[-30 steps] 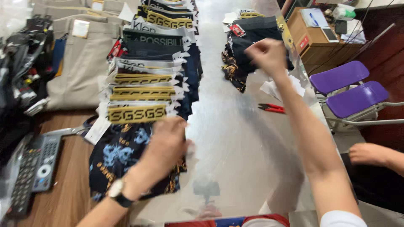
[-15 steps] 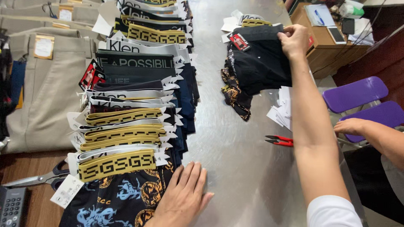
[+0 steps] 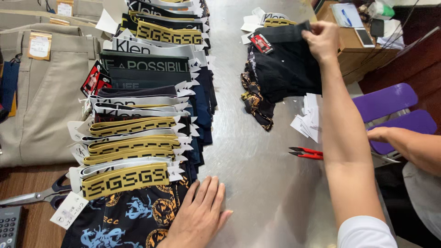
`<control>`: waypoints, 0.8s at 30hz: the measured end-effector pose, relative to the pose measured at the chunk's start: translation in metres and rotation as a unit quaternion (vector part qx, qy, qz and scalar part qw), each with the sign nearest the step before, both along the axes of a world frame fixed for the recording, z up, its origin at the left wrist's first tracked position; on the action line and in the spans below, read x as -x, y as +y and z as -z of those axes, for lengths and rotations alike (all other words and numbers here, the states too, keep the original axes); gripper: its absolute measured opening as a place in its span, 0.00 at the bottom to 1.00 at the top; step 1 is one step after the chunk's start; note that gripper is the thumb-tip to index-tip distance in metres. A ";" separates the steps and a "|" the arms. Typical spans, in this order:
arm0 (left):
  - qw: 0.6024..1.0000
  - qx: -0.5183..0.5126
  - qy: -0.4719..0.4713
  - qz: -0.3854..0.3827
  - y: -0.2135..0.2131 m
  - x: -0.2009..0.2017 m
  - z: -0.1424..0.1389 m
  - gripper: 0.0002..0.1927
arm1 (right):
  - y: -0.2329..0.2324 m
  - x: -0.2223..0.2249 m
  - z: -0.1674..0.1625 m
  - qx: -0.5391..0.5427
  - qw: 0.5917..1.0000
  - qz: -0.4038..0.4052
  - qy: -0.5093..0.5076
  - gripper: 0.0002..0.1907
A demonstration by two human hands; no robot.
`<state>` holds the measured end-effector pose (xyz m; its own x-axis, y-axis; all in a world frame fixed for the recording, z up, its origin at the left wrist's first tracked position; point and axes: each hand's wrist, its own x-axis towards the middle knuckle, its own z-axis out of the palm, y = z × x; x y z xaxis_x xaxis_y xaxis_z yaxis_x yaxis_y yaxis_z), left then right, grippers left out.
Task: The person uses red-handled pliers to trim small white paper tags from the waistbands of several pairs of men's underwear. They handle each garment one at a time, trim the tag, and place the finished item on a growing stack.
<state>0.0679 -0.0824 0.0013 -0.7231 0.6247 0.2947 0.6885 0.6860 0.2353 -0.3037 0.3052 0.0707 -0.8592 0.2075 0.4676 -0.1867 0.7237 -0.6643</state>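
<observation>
Your steel table (image 3: 257,174) runs up the middle of the view, with a strip of brown wood at its left edge and two purple chair seats (image 3: 390,108) off its right side. On the left lie beige trousers (image 3: 41,92) with card tags. Beside them one long overlapped row of folded underwear (image 3: 147,105) stretches away from you, at least a dozen pieces, waistbands in gold-and-black, white and dark green, each with a white paper tag on its right end. Across the table sits one smaller heap of dark garments (image 3: 275,78); its top piece is plain black with a red tag, and a gold-patterned one hangs out below. Your right hand (image 3: 324,41) pinches that black piece at its upper edge, fingers closed on the fabric. Your left hand (image 3: 200,216) lies flat, fingers spread wide, on the nearest printed garment and the steel. You have one pair of scissors (image 3: 36,195) at the left, one red snips (image 3: 307,153) at the right, and a loose stack of white tags (image 3: 310,121). Another person's hand (image 3: 381,134) rests by the chairs
</observation>
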 end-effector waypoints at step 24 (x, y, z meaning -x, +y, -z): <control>0.965 -0.242 -0.098 0.013 -0.012 -0.090 -0.224 0.15 | -0.096 -0.465 -0.186 -0.044 0.944 -0.237 0.223 0.08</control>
